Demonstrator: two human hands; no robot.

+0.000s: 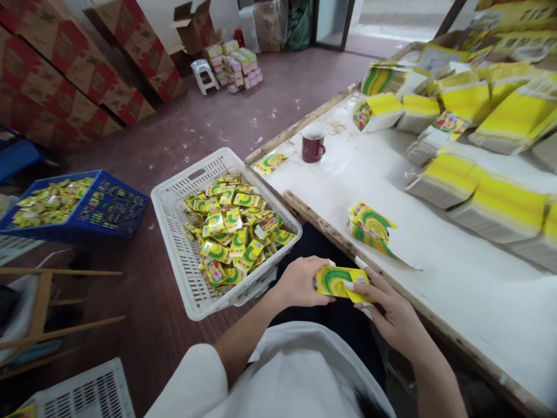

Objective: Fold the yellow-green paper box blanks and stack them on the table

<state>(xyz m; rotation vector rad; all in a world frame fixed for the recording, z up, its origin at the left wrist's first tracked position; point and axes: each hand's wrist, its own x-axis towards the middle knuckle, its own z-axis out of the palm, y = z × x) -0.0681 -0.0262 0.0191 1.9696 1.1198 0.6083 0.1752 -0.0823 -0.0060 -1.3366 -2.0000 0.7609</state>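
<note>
Yellow-green carton (pixel 333 282) held just beside desk (pixel 470 290), taken at both ends, probably to steady it. White basket (pixel 176 232) at ten o'clock from carton, printed card stack (pixel 371 223) at one, likely for short reach. Left hand (pixel 301 283) wraps nine-o'clock end; right hand (pixel 389 305) pinches three-o'clock end, thumb atop, both grips closed. Forearms (pixel 255 328) angle in from eight and five.

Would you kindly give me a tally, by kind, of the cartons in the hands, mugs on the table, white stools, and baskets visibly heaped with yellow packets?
Carton in the left hand and right hand: 1
Mug on the table: 1
White stool: 1
Heaped baskets, one white basket, one blue basket: 2
Total: 5
</note>
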